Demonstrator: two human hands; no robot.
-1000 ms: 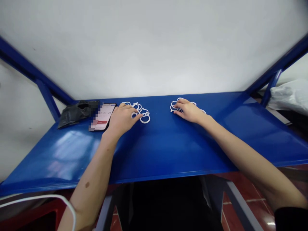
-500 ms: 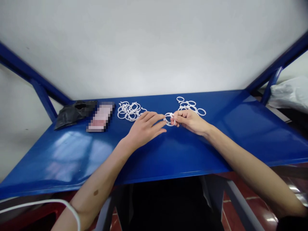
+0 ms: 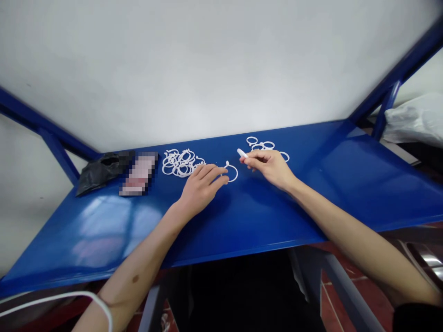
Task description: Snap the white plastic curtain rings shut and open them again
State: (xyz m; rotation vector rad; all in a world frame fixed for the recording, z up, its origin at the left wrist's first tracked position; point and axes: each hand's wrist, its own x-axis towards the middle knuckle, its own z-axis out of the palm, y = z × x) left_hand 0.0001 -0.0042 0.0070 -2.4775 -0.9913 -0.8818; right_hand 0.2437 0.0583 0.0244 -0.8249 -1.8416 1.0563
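Note:
My left hand reaches over the table with its fingers stretched out and slightly apart. At its fingertips lies a thin white plastic ring with a small knob; part of it is hidden by the fingers, and I cannot tell if they touch it. My right hand is closed in a pinch on another white plastic ring, seen edge-on and lifted off the table. Left of centre is a tangled pile of white rings. Behind my right hand several more rings lie spread out, partly covered by it.
The blue table meets a pale wall at the back. A black plastic bag and a pixelated phone-like object lie at the left. Blue frame bars rise at both sides. A white cable crosses my left forearm.
My hands have moved apart. The right one has pulled back from the ring by my left fingertips and now holds a ring edge-on. The camera view has tilted slightly.

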